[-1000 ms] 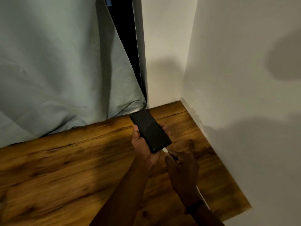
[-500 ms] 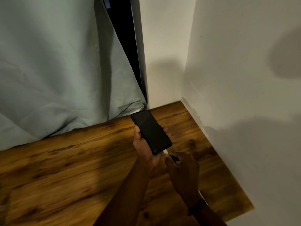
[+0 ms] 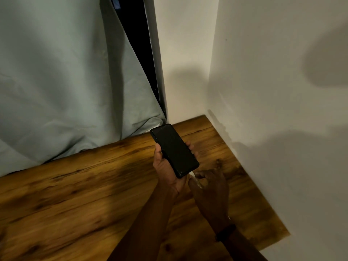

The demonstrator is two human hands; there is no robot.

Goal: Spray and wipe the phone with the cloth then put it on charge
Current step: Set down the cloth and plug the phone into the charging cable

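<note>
A black phone [image 3: 174, 150] with a dark screen lies face up in my left hand [image 3: 165, 166], held above the wooden table [image 3: 75, 194] near its far right corner. Just below the phone's bottom edge, my right hand [image 3: 209, 183] pinches the white plug of a charging cable [image 3: 192, 174], with the plug touching the phone's lower end. Most of the cable is hidden behind my right hand and wrist. No cloth or spray bottle is in view.
A pale green curtain [image 3: 66, 81] hangs down to the table's back edge on the left. A dark gap [image 3: 137, 44] shows beside a window frame. White walls [image 3: 273, 91] close off the corner at the back and right.
My right hand has brought the white plug up against the phone's bottom edge. The phone has stayed nearly still in my left hand.
</note>
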